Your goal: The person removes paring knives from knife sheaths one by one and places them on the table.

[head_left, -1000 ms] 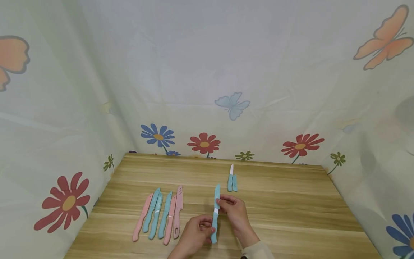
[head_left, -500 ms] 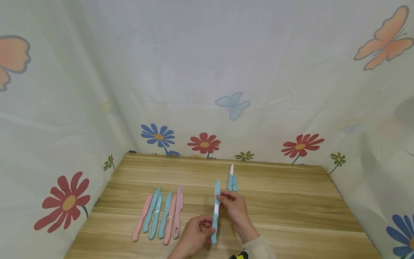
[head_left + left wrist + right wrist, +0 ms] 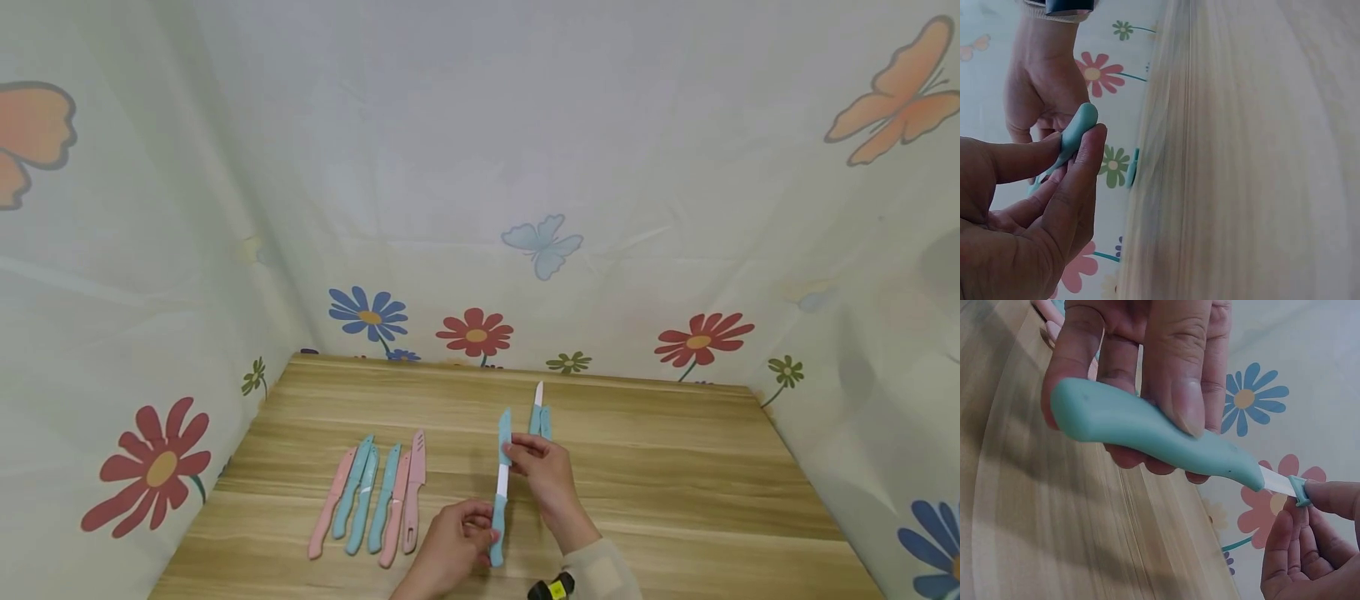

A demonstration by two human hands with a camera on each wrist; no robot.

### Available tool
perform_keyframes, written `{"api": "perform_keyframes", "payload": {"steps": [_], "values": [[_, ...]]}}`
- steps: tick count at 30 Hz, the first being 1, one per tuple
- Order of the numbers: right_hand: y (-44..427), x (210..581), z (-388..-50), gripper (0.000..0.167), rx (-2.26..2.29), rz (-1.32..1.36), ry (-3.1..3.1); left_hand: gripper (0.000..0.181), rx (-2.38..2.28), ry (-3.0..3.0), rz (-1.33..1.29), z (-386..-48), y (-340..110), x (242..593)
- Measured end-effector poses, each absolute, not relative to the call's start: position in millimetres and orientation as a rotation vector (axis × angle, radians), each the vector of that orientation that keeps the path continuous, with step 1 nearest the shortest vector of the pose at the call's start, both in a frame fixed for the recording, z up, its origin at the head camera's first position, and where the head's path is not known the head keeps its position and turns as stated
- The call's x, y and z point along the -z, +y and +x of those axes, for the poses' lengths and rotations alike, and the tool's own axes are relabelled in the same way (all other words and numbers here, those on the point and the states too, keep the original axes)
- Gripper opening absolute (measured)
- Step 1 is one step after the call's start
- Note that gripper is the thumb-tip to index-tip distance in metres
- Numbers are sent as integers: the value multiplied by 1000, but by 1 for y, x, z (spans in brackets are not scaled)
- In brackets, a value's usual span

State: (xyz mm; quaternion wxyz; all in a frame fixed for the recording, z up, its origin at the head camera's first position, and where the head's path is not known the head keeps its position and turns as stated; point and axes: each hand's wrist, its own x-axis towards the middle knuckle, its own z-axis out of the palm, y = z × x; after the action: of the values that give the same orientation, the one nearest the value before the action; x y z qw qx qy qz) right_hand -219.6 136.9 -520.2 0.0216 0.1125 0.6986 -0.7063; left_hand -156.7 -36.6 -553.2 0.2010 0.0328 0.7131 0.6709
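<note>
A teal-handled knife (image 3: 498,525) is held above the table, its tip pointing away from me. My left hand (image 3: 453,537) grips the handle between thumb and fingers; the handle (image 3: 1147,428) fills the middle of the right wrist view. My right hand (image 3: 551,479) pinches a teal blade sheath (image 3: 505,429) that covers the far part of the blade. Between sheath and handle a stretch of white blade (image 3: 502,481) shows bare. In the left wrist view the left hand (image 3: 1041,206) hides most of the knife, leaving the handle's butt (image 3: 1082,125) visible.
On the wooden table (image 3: 675,483), several sheathed knives lie side by side at left, among them a pink knife (image 3: 332,504) and a teal knife (image 3: 384,500). Behind my right hand lie a small bare knife (image 3: 537,408) and its teal sheath (image 3: 546,422). Flowered cloth walls (image 3: 600,292) border the table.
My right hand has slid the sheath away from the handle, toward the blade's tip, so more white blade shows. My left hand has stayed almost still on the handle.
</note>
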Motion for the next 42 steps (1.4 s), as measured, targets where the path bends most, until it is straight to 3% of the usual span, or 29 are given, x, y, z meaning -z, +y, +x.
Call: {"api": "perform_keyframes", "payload": {"steps": [29,42], "values": [[138,509,-229,32,2306,373,2101,24,-1861,1965,105,-154,-37,554],[145,516,-237,34,2322,400,2135,26,-1843,2124,227,-184,-41,531]]}}
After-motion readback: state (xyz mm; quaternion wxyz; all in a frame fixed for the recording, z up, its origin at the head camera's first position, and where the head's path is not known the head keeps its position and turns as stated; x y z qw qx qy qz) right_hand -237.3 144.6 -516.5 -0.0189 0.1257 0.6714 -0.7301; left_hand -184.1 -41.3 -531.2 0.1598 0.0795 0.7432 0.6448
